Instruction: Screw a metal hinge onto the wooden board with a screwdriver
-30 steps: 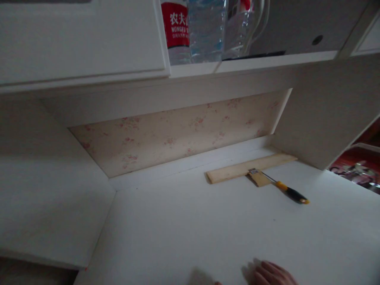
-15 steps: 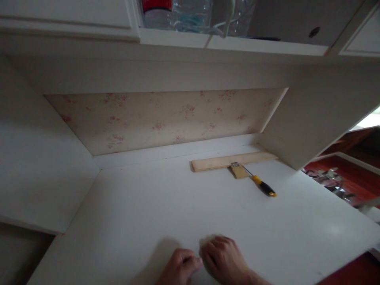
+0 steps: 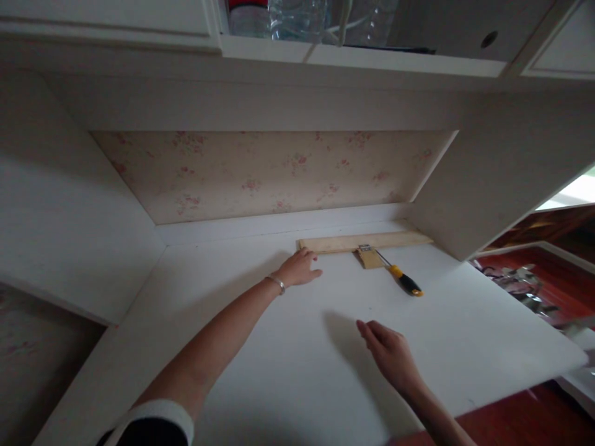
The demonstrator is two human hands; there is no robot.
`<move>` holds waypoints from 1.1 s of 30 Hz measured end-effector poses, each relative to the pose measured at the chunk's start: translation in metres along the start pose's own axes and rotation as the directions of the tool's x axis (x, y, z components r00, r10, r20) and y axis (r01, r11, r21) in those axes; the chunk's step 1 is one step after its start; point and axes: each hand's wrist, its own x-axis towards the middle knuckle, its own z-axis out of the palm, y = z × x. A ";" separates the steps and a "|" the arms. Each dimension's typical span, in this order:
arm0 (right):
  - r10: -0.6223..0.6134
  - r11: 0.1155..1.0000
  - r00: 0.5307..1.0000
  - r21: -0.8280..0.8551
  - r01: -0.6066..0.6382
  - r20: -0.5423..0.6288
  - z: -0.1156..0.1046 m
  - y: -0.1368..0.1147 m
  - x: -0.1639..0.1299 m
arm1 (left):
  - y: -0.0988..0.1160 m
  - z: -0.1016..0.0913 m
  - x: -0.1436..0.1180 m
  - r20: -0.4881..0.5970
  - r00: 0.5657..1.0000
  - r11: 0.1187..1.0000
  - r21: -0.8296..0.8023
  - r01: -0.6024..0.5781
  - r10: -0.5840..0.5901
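My left hand (image 3: 297,269), with a bracelet at the wrist, reaches forward to the left end of a flat wooden strip (image 3: 334,243) lying along the back of the white counter. Its fingertips touch or nearly touch the strip's near edge, and the thumb stands apart from them. My right hand (image 3: 389,354) hovers over the counter, nearer to me, its fingers curled in; whatever they may hold is hidden. A small yellowish block or piece with a metal hinge-like part (image 3: 369,256) lies against the strip. Beside it rests a screwdriver (image 3: 405,282) with a yellow and black handle.
White side panels (image 3: 502,148) enclose the counter (image 3: 260,384) left and right. Floral wallpaper (image 3: 279,173) covers the back wall. Overhead, an open cupboard holds clear plastic bottles (image 3: 297,18) and a hanging pale cord (image 3: 344,25). Reddish floor (image 3: 506,415) shows at lower right.
My hands, together low at the counter's front before, have parted. The left has stretched forward to the wooden strip; the right has moved up and to the right. The view has shifted slightly.
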 end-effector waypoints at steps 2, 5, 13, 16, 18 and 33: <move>0.070 0.991 0.994 -0.105 -0.079 -0.084 -0.018 0.026 0.009 | -0.010 0.007 0.027 0.031 0.999 0.990 0.135 0.039 -0.044; 0.013 0.967 0.930 -0.230 -0.105 -0.368 -0.036 0.065 0.026 | -0.019 0.016 0.053 0.052 0.995 0.965 0.253 0.071 -0.086; 0.262 0.816 0.838 -0.354 -0.457 -0.479 -0.038 0.116 0.074 | -0.030 0.043 0.090 0.029 0.996 0.955 0.289 0.071 -0.082; 0.329 0.790 0.827 -0.347 -0.505 -0.455 -0.038 0.121 0.089 | -0.030 0.053 0.103 -0.041 0.998 0.949 0.312 0.048 -0.037; 0.340 0.772 0.829 -0.372 -0.515 -0.444 -0.040 0.124 0.099 | -0.026 0.058 0.111 -0.038 0.999 0.950 0.309 0.039 -0.029; 0.282 0.932 0.856 -0.087 -0.352 -0.433 -0.063 0.117 0.059 | -0.013 0.024 0.059 0.019 0.997 0.942 0.329 0.070 -0.081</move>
